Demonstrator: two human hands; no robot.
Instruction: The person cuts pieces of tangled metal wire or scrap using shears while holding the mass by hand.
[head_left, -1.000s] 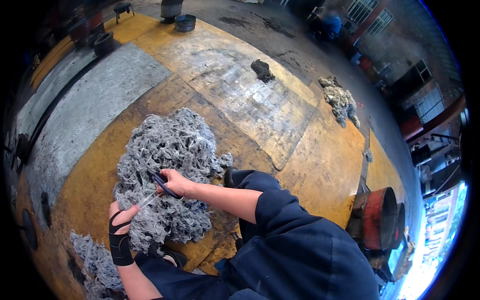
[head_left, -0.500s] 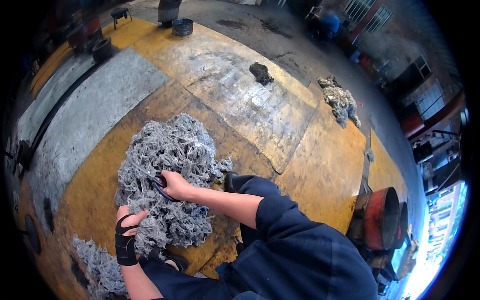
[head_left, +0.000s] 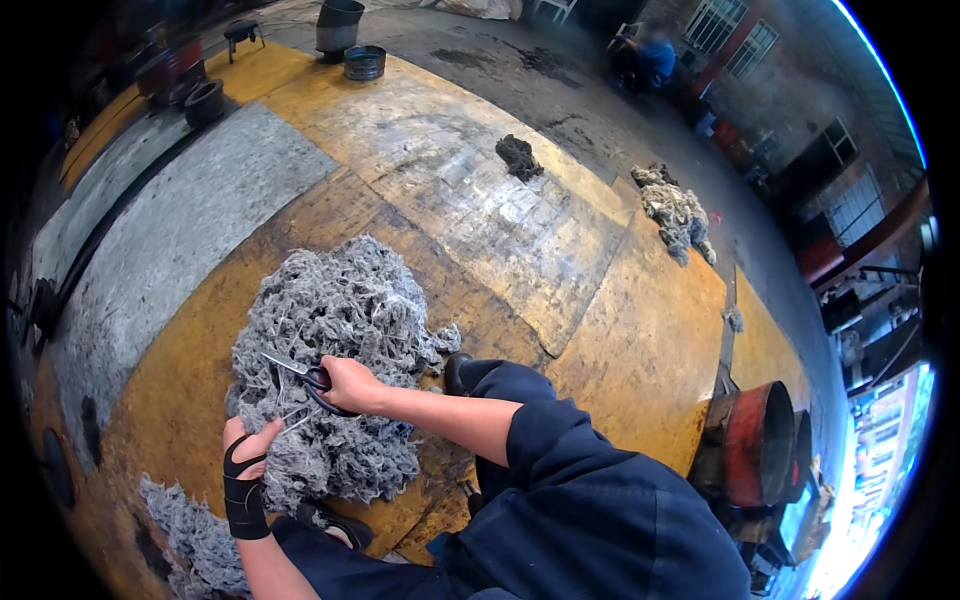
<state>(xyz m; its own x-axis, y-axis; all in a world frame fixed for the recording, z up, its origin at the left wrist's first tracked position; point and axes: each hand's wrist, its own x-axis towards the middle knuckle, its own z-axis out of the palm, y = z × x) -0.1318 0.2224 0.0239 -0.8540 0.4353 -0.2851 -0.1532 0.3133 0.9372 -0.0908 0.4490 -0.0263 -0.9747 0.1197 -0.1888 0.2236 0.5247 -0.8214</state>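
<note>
A large heap of tangled grey fibre waste (head_left: 350, 300) lies on the yellow floor sheeting in front of me. My right hand (head_left: 350, 385) grips a pair of scissors (head_left: 300, 370) with dark handles, its fingers at the loops. The metal blades point left across the heap. Below them my left hand (head_left: 247, 450), in a black wrist support (head_left: 245, 505), holds the heap's near-left edge; some of its fingers are buried in the fibre. Pale strands stand out near its thumb. Another clump of grey fibre (head_left: 190, 530) lies at the lower left, beside my left forearm.
A dark clump (head_left: 518, 157) and a pale, dirty fibre pile (head_left: 675, 212) lie farther off. A red drum (head_left: 758, 440) stands at the right. A round metal tub (head_left: 364, 63) and a black stool (head_left: 243, 35) are at the far left. A person in blue (head_left: 655, 58) sits far back.
The scissors' blades show more plainly against the fibre now. My left hand has shifted slightly left, and pale strands have come into sight by its thumb. The whole view has tilted a little.
</note>
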